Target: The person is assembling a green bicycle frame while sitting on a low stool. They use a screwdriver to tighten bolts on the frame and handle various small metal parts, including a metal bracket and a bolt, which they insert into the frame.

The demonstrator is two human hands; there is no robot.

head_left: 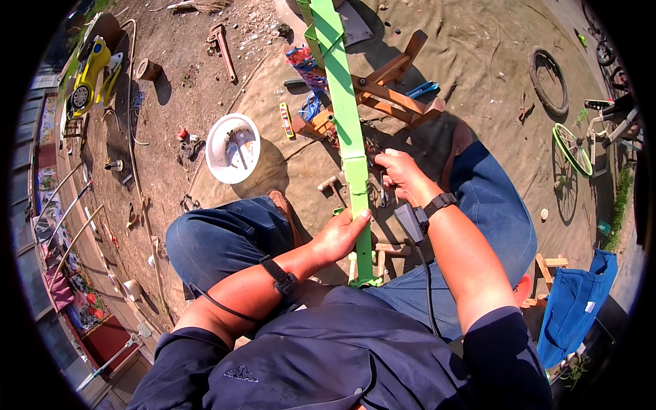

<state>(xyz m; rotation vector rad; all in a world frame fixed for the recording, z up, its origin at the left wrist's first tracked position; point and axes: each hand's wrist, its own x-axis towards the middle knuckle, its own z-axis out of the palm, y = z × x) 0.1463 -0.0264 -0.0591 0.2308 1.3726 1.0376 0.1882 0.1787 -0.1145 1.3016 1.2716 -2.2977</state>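
Note:
A long light-green metal beam point(342, 96) runs upright through the view, between my bent knees. My left hand point(348, 232) is wrapped round its lower part, thumb across its face. Just right of the beam, my right hand point(403, 174) is closed, with a narrow metal tool point(383, 195) at its fingers; whether it grips that tool is unclear. A hammer-like tool point(331, 184) lies left of the beam on the tarp. Beside the beam's upper part stands a wooden folding frame point(403, 102), with a yellow level point(285, 119) to its left.
A white basin point(233, 123) with tools inside sits left. Beyond it lie a red pipe wrench point(225, 61), a yellow toy car point(89, 75) and scattered poles. At right are a loose tyre point(559, 89), bicycle parts point(574, 157) on the tarp point(499, 96) and blue cloth point(574, 304).

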